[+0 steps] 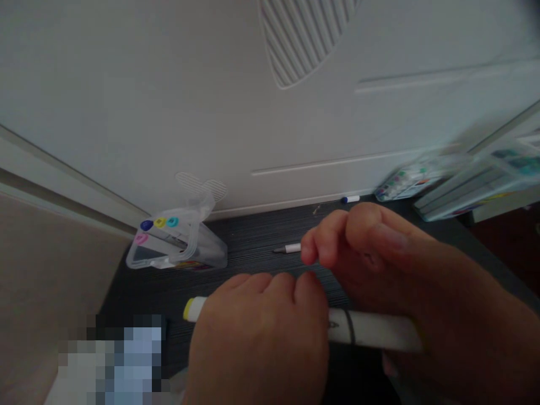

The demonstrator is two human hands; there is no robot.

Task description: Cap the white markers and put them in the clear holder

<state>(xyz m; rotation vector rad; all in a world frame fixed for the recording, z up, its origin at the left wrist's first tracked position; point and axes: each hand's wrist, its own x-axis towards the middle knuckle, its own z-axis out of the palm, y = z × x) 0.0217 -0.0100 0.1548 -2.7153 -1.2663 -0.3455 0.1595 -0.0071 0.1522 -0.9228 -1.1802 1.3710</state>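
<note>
My left hand [257, 337] is closed round a thick white marker [371, 331] that lies level, its yellow end cap [190, 309] poking out to the left. My right hand [379, 264] sits just above and behind it with fingers curled together over the marker's right part; the far end of the marker is hidden under it. Both hands hover low over a dark mat [253, 242].
A clear plastic marker case [177, 244] with coloured caps lies open at left. A thin white pen [289, 248] and a blue-capped pen [350, 199] lie on the mat. More marker cases [464, 180] sit at right. A white panel [211, 101] stands behind.
</note>
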